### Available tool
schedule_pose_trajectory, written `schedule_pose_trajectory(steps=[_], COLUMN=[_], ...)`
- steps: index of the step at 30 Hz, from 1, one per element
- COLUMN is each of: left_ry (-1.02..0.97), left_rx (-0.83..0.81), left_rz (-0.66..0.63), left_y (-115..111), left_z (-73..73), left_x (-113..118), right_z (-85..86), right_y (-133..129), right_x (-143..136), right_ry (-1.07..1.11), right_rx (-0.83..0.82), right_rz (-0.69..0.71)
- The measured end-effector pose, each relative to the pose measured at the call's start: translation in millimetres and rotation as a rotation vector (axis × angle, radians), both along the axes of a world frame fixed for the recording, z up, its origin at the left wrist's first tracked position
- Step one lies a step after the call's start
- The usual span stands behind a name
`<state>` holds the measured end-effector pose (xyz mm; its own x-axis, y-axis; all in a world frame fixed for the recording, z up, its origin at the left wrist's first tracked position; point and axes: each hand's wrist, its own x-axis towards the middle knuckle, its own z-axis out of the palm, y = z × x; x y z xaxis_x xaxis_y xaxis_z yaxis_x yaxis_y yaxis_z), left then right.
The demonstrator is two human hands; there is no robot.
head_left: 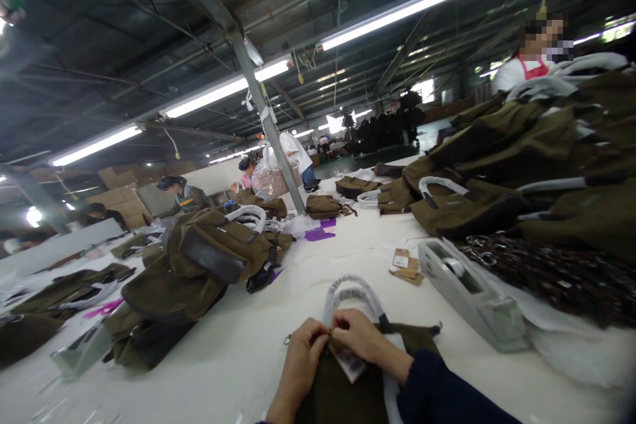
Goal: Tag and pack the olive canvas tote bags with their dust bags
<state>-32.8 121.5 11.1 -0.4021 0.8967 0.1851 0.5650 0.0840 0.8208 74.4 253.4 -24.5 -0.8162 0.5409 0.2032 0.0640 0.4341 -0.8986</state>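
An olive-green handbag with dark trim lies at the near edge of the white table, its carry handle wrapped in white film and arching away from me. At the base of that handle my left hand is closed, thumb and fingertips pinched together. My right hand meets it there, fingers also pinched. A hang tag with a white printed label shows just below the right fingers, against the bag. What lies between the left fingertips is too small to make out.
A grey tape dispenser stands to the right, beside loose brown tags and a heap of dark straps. Piled olive bags rise on the left and right. Several people work farther off.
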Motion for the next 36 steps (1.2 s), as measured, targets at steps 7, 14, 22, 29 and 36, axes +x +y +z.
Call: schedule_pose_trajectory(steps=[7, 14, 22, 29, 36], left_ry=[0.145, 0.098, -0.265, -0.255, -0.192], left_rx=[-0.019, 0.001, 0.022, 0.047, 0.059], left_rz=[-0.039, -0.009, 0.034, 0.067, 0.047], left_y=[4.8, 2.7, -0.8, 1.1, 0.9], left_z=[2.8, -4.4, -13.7, -12.7, -14.0], left_x=[3.7, 0.5, -2.5, 1.6, 3.6], right_z=[-4.7, 4.2, 13.4, 10.7, 3.4], right_y=[0.8, -1.4, -5.4, -4.6, -1.5], right_x=[1.0, 5.8, 11.4, 9.7, 7.5], right_ry=[-0.015, -0.033, -0.001, 0.012, 0.025], right_rx=[0.001, -0.102, -0.363, -0.348, -0.281], right_rz=[0.032, 0.076, 0.136, 0.155, 0.187])
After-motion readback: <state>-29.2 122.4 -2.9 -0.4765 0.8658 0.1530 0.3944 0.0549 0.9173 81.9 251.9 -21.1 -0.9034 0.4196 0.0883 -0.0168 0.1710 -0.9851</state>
